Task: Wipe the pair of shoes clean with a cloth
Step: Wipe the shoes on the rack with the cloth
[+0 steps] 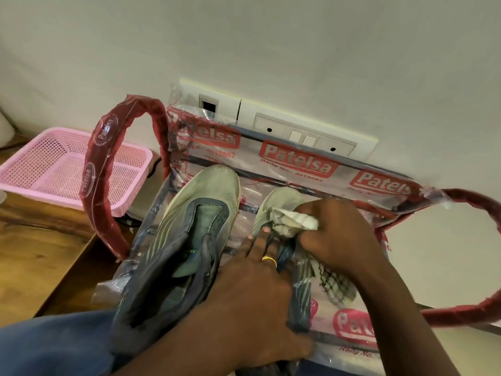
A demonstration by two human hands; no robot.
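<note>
A pale wall fills the view beyond both hands, with a white switch plate set into it straight ahead of them. Under the hands lies a clear plastic bag printed with red "Patelsa" labels, spread flat and standing up against the wall, its red handles looping out to the left and right of the hands. To the left of the left hand a wooden worktop carries a pink mesh basket, which sits well apart from the shoes. The left shoe, a grey-green and dark blue trainer, rests on the bag just left of the left hand, toe toward the wall, opening toward the person. The right shoe lies between the two hands, mostly covered by them, only its pale toe and a dark striped side showing. The left hand is laid over the middle of that shoe, fingers spread and pressing it down, a gold ring on one finger. The right hand is clenched around a bunched white cloth, holding it against the top of the right shoe near the toe, just ahead of the left fingertips. A blue trouser leg shows below the left hand
</note>
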